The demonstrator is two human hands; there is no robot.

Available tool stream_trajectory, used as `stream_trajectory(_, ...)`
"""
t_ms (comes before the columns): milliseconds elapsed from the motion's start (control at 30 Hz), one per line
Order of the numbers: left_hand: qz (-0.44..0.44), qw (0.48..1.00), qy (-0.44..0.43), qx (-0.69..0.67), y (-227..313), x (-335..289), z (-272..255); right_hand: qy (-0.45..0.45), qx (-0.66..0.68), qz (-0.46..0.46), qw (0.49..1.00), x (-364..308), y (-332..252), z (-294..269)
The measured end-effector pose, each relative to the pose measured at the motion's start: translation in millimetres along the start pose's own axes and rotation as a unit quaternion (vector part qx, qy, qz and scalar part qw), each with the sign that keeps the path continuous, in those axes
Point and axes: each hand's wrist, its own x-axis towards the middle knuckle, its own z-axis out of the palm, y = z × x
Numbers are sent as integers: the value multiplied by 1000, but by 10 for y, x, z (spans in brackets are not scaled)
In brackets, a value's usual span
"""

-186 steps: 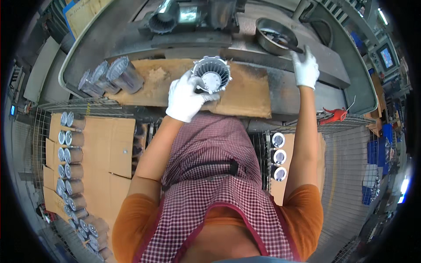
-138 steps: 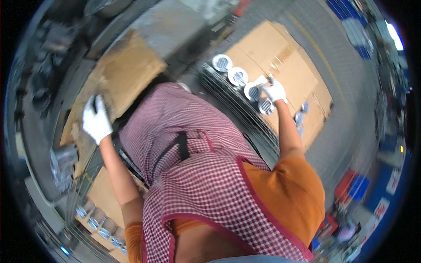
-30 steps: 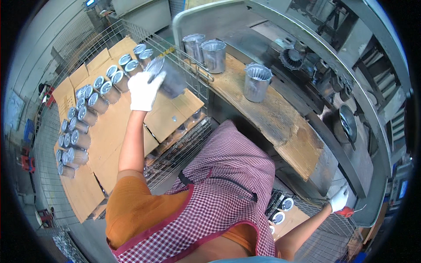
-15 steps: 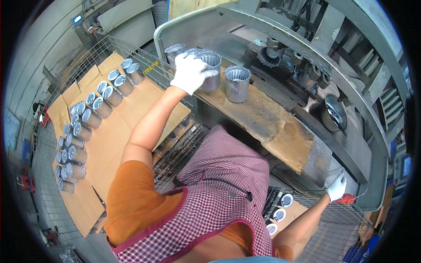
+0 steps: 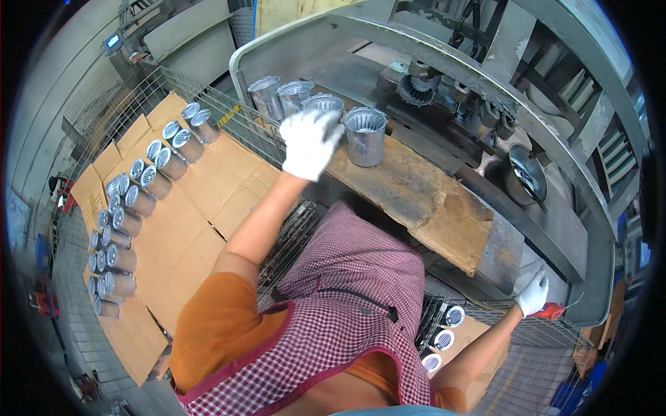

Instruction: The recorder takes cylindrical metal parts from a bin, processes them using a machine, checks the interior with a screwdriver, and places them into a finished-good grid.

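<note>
My left hand (image 5: 310,144), in a white glove, is beside a row of grey metal cups with ribbed rims on the work ledge. It is in front of one cup (image 5: 324,102), its fingers slightly blurred but apart and nothing visible in them. Just right of it stands the nearest cup (image 5: 365,139), upright. Two more cups, one (image 5: 296,91) and another (image 5: 265,97), stand farther left. My right hand (image 5: 533,295), also gloved, is low at the right against the machine's edge. Beside it is a red object (image 5: 549,312) with a thin wire end; whether the fingers hold it is hidden.
A brown cardboard sheet (image 5: 416,201) covers the ledge. Behind it is a press with a ribbed tool head (image 5: 418,89); a metal bowl (image 5: 524,177) is at the right. Several cylinders (image 5: 121,258) line cardboard (image 5: 201,229) in the left wire cage. More round-topped parts (image 5: 442,339) are low right.
My left hand has drawn down and toward the right, off the cups it was over, so more of the row shows. The view has shifted slightly. My right hand stays in place.
</note>
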Motion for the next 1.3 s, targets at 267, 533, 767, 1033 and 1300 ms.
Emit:
stream_trajectory(267, 145, 946, -115, -268, 1135, -203, 277, 63, -43, 2, 997, 14, 71, 101)
stream_trajectory(533, 162, 873, -425, -174, 1665, -368, 893, 44, -14, -33, 998, -184, -81, -91)
stream_trajectory(767, 158, 934, -260, -189, 1603, -498, 1029, 105, 53, -76, 990, -210, -182, -201)
stream_trajectory(1033, 206, 904, -352, -126, 1494, -565, 1198, 95, 45, -75, 992, -186, -157, -186)
stream_trajectory(1300, 187, 946, -233, -124, 1533, -596, 1145, 130, 79, -77, 985, -188, -164, -165)
